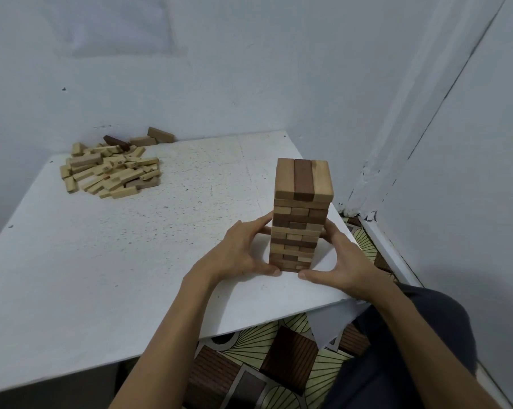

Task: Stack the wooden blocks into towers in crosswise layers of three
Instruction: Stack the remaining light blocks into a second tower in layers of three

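**Two hands squaring a tall tower**

Both hands are cupped round the tower (301, 219), which stands near the desk's (160, 246) right front corner. The left hand (243, 249) holds its left side, fingers at mid-height and thumb at the foot. The right hand (343, 261) mirrors this on the right side. The top layer (303, 180) is full: three blocks lying side by side, light, dark, light, crosswise to the layer beneath.

This looks like the truing-up step, with the layers being pressed flush rather than a block being placed. The tower looks slightly uneven down its front face, so a gentle, even squeeze seems wise, since a hard push could shear a layer.

Next, judging by the pile of loose blocks (110, 169) at the far left corner, well apart from the tower, a hand must let go and reach across for more.

No containers are in view; the loose blocks lie bare on the desk.
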Motion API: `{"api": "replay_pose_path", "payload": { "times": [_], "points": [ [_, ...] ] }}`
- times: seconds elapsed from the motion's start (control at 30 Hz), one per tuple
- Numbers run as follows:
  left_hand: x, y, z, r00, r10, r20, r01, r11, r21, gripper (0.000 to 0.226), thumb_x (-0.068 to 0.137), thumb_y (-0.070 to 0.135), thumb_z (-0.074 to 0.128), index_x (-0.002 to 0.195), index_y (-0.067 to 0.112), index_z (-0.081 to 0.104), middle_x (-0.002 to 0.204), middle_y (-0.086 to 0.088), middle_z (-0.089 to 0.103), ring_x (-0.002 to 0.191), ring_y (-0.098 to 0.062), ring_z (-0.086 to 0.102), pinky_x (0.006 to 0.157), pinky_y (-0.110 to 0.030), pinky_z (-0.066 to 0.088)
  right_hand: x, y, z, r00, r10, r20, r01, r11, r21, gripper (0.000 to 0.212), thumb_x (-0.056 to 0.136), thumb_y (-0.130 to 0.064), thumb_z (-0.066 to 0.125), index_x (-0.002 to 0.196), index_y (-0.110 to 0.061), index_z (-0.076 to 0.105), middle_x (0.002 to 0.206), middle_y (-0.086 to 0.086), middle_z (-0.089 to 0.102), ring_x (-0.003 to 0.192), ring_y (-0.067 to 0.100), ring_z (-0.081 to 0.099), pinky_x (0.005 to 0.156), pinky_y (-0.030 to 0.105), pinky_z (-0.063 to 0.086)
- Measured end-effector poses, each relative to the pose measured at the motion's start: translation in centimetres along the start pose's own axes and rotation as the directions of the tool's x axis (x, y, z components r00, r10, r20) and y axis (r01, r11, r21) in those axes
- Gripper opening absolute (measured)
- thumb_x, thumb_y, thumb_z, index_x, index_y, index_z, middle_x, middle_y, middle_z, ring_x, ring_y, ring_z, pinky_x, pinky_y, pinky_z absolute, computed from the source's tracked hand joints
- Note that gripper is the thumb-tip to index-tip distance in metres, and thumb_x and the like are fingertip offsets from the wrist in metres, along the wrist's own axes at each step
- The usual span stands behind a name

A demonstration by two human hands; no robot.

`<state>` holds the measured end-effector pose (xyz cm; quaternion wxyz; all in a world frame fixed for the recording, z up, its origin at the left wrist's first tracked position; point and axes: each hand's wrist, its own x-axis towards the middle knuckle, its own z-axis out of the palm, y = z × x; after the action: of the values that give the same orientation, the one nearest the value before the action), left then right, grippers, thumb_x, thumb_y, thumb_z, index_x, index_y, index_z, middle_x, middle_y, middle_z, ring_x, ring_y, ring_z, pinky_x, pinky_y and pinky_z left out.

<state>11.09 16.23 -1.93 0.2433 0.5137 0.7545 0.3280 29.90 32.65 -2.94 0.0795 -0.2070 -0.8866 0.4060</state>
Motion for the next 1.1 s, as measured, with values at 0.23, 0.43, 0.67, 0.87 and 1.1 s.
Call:
{"api": "replay_pose_path", "payload": {
  "times": [0.23,0.43,0.67,0.87,1.1],
  "points": [
    [-3.8,-0.7,0.3,0.987,-0.03,-0.16,0.07,0.965,0.252,0.094,0.082,0.05,0.074,0.157,0.031,0.02,0.15,0.009,0.043,0.136,-0.014,0.037,0.114,-0.031,0.023,-5.5,-0.7,2.5,0.882,-0.084,-0.464,0.014,0.988,-0.152,0.036,0.082,-0.023,0.079,0.113,-0.021,0.062,0.107,-0.008,0.061,0.102,0.014,0.056,0.085,0.031,0.049],
    [-10.7,-0.5,1.3,0.969,0.009,-0.249,0.055,0.967,0.249,0.071,0.093,0.053,0.058,0.154,0.036,0.027,0.149,0.011,0.044,0.132,-0.007,0.04,0.11,-0.025,0.031,-9.5,-5.1,6.8,0.939,-0.189,-0.288,0.158,0.979,-0.128,0.026,0.086,-0.008,0.074,0.078,-0.029,0.061,0.069,-0.019,0.058,0.066,0.004,0.059,0.056,0.01,0.043],
    [-16.9,-2.3,0.1,0.935,-0.052,-0.352,0.134,0.967,0.214,0.067,0.085,0.068,0.04,0.148,0.043,0.035,0.129,0.024,0.055,0.115,0.007,0.05,0.098,-0.018,0.042,-6.1,-12.1,11.1,0.956,-0.268,-0.119,0.271,0.963,0.011,0.012,0.097,-0.029,0.059,0.105,-0.028,0.068,0.098,-0.022,0.064,0.092,-0.001,0.06,0.075,0.013,0.048],
    [-16.4,-4.7,-6.2,0.821,-0.11,-0.56,0.252,0.951,0.182,0.05,0.092,0.049,0.058,0.14,0.035,0.053,0.124,0.018,0.062,0.111,0.0,0.056,0.096,-0.027,0.047,2.6,-16.1,13.2,0.934,-0.328,-0.14,0.329,0.944,-0.021,0.027,0.099,-0.028,0.055,0.123,-0.023,0.064,0.116,-0.009,0.063,0.092,0.003,0.06,0.082,0.024,0.052],
    [-11.5,-9.3,-16.5,0.713,-0.152,-0.684,0.368,0.912,0.181,0.033,0.095,0.03,0.061,0.127,0.024,0.065,0.122,0.007,0.065,0.105,-0.011,0.06,0.085,-0.03,0.048,15.8,-21.0,14.1,0.931,-0.303,-0.204,0.29,0.953,-0.091,0.027,0.098,-0.021,0.054,0.123,-0.016,0.064,0.121,0.005,0.063,0.1,0.018,0.062,0.078,0.025,0.044]
  ]
}}
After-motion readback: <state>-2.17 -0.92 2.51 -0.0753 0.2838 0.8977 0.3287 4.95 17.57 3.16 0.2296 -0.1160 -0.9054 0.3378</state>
